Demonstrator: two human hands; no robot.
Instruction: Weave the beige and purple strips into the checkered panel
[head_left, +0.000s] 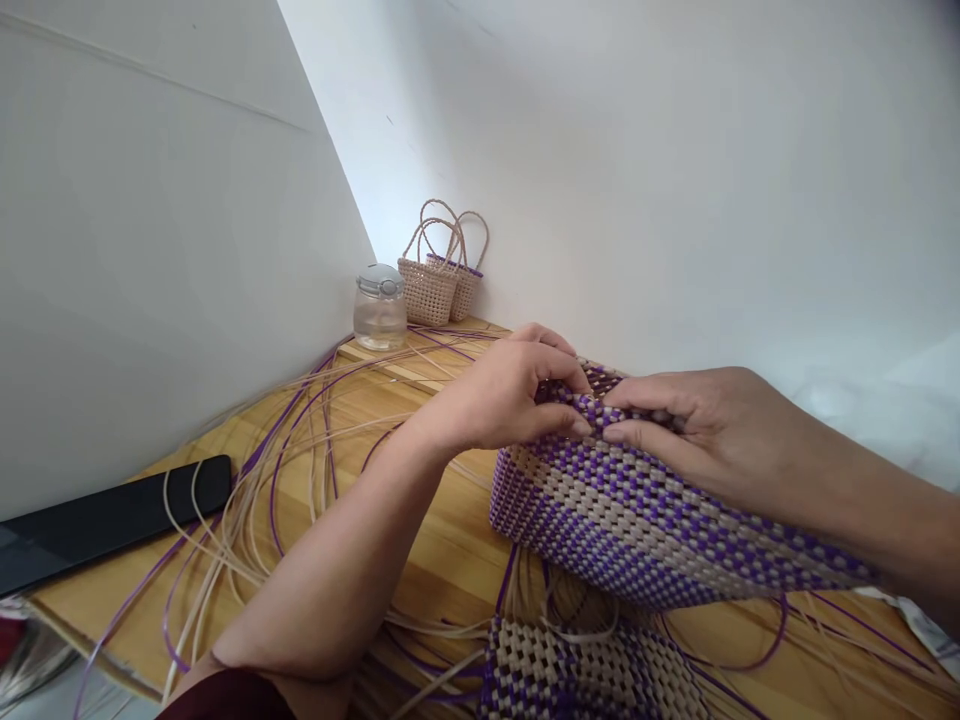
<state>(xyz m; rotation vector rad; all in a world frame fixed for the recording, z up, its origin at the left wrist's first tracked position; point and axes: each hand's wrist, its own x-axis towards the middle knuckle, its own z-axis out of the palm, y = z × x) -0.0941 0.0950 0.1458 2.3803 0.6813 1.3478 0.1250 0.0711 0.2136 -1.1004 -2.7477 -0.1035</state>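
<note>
Wooden counter (461, 530): fills a corner between white walls (712, 180) and carries everything else.
Loose strands (281, 450): purple and tan, fanned across the counter's left side, likely trailing there to leave room for both hands.
Woven basket (600, 520): purple and tan, tilted, right of centre; its top edge lies uppermost, probably for easy reach.
Second woven piece (540, 670): below the basket, cut off by the view's bottom edge.
Right hand (720, 420): fingers gripping the basket's top edge, thumb outside, seemingly steadying it.
Left hand (510, 395): fingers pinching that edge just beside, perhaps so the two grips brace each other.
Black flat object (112, 520): far left, strands lying over it.
Small baskets (427, 292): two, upright near the wall, perhaps kept aside.
Lidded jar (379, 320): beside them, holding clear liquid.
</note>
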